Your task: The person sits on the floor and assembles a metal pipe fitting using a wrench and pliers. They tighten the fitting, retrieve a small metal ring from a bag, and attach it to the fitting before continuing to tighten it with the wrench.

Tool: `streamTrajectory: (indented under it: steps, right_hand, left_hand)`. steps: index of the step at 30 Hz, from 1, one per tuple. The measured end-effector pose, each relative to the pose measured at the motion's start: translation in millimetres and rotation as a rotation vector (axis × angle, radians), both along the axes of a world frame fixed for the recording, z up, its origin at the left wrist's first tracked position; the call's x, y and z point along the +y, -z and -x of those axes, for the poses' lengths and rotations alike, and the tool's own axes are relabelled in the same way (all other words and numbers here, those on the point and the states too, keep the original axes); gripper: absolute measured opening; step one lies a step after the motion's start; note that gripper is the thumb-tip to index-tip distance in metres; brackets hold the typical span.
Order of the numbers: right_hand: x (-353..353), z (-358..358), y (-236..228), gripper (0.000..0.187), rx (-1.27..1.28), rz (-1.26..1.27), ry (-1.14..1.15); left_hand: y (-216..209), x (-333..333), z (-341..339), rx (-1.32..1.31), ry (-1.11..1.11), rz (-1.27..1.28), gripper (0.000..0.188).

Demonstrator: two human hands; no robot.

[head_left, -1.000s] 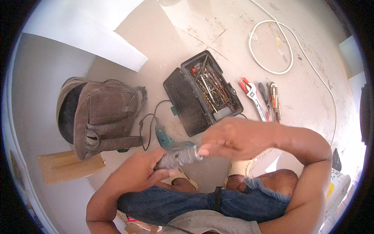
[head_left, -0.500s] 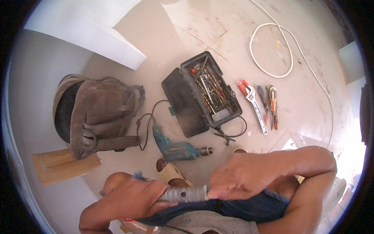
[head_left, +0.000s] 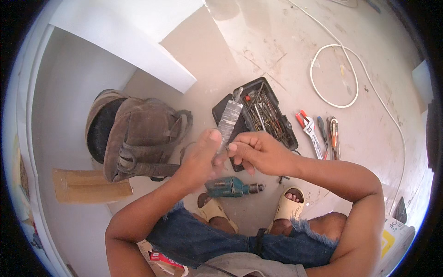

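My left hand [head_left: 202, 154] is closed around the lower part of a grey, tape-wrapped, tube-like piece [head_left: 229, 117], its thumb along the side. The piece stands tilted upward, and a narrow twisted tip like a drill bit's shows at its top. At its lower end my right hand [head_left: 260, 152] has thumb and forefinger pinched together; what lies between them is too small to make out. Below both hands a teal power drill [head_left: 227, 187] rests on the floor, its chuck toward the right. Behind the piece sits an open black toolbox [head_left: 295, 138] full of drill bits and small tools.
An adjustable wrench [head_left: 314, 138], a screwdriver [head_left: 321, 127] and orange-handled pliers [head_left: 333, 131] lie right of the toolbox. On the left are a brown backpack [head_left: 143, 131] and a cardboard piece [head_left: 92, 184]. White cable [head_left: 315, 85] loops across the floor at the far right.
Both hands have risen away from my lap. The grey piece has swung from lying level between them to pointing upward, and the right hand has shifted to its lower end.
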State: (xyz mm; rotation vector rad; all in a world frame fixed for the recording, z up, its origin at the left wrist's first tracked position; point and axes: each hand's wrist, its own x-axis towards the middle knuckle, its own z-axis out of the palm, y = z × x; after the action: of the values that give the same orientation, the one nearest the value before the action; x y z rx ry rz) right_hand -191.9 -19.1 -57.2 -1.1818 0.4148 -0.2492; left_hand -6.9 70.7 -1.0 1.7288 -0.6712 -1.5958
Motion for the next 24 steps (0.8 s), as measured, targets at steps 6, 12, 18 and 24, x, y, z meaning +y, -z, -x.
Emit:
streamTrajectory:
  steps: [6, 12, 18, 24]
  right_hand:
    - [-6.1, -0.1, 1.8, 0.020, 0.072, -0.054, 0.090]
    - [5.7, -20.7, 39.3, 0.023, -0.154, 0.727, 0.504]
    - [-27.0, 20.9, 46.0, 0.041, -0.077, 0.490, 0.163]
    - [-120.7, 165.7, 150.6, 0.036, 1.196, 0.992, 0.234]
  left_hand:
    - [14.5, -6.4, 3.3, -0.055, -0.028, 0.006, 0.037]
    - [35.1, -8.7, -2.7, -0.100, -0.055, 0.037, 0.043]
    - [25.6, -14.7, -14.8, -0.031, -0.057, 0.108, 0.039]
    - [26.2, -24.1, -49.0, 0.208, -0.226, 0.155, 0.049]
